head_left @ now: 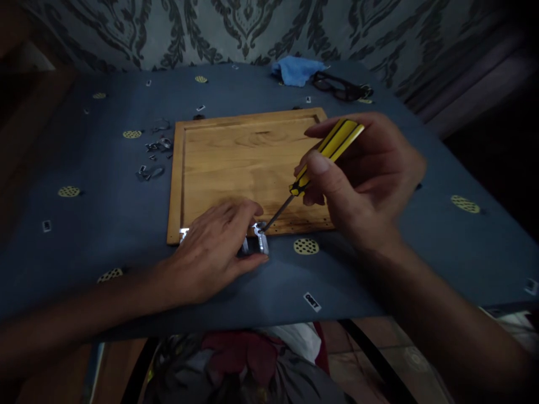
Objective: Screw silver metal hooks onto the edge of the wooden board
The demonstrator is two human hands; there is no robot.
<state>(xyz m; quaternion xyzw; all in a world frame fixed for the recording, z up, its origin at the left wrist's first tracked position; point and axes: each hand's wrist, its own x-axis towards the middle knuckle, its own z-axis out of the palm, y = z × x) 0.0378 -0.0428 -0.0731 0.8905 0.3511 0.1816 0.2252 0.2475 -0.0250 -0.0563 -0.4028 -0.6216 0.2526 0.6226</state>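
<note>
My right hand (370, 174) grips a screwdriver (332, 148) by its yellow handle with black stripes. The shaft slants down to the left, and its tip meets a shiny metal fitting (261, 238) at the near edge of a framed wooden board (236, 163). Over that fitting lies my left hand (214, 247), closed around it, the thumb on the near side and the fingers on the board. Much of the metal is covered by this hand; one end shows at its left. A screw under the tip is too small to make out.
Small metal parts (160, 145) and a loose looped piece (150, 173) lie left of the board. At the back are a blue cloth (297, 70) and dark-framed glasses (341, 87). A patterned dark tablecloth (105, 224) covers the table, whose near edge borders my lap.
</note>
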